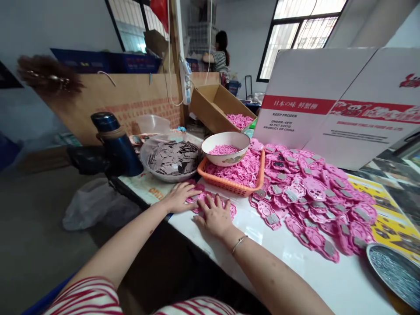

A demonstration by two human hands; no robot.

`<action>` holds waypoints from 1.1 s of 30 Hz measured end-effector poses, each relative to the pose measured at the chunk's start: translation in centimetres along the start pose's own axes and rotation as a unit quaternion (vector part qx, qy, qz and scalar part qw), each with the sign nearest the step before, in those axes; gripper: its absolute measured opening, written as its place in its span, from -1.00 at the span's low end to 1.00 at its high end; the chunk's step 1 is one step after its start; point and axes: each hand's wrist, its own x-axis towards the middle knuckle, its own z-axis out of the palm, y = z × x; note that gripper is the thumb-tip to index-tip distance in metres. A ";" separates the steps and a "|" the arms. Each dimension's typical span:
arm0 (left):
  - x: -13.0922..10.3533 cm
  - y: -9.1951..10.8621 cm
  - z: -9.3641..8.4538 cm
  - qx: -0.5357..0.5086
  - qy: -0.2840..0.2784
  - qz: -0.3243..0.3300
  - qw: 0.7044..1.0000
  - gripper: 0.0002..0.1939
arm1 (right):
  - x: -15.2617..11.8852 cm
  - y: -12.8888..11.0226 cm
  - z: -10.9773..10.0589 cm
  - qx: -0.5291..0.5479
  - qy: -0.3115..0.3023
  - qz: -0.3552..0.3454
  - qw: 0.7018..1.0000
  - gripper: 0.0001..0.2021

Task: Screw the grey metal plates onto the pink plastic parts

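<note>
My left hand lies palm down near the table's front edge, fingers stretched over pink plastic parts. Beside it, my right hand rests with spread fingers on a pink plastic part; neither hand is wrapped round anything. The fingers hide most of these parts. Just behind them stands an orange basket of small pink plastic pieces, with a white enamel bowl of tiny pink pieces on top. Left of the basket, a clear bowl holds thin grey-brown pieces.
To the right spreads a heap of pink plastic parts, many bearing grey rectangles. A round tray of small silvery bits stands at the right corner. A white carton, an open cardboard box and a blue flask stand around. Farther back is a person.
</note>
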 end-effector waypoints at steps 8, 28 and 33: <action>-0.3 1.6 0.3 -0.015 0.004 -0.030 0.999 -0.39 | -0.4 0.2 0.4 -0.006 0.000 0.006 1.000 -0.28; -1.9 14.2 2.1 -0.053 -0.013 -0.011 0.998 -0.34 | -11.9 5.1 -0.3 -0.015 -0.005 0.052 0.999 -0.35; -1.9 19.0 3.0 -0.060 -0.021 0.012 0.998 -0.31 | -16.6 7.1 -0.7 -0.026 -0.003 0.068 0.997 -0.36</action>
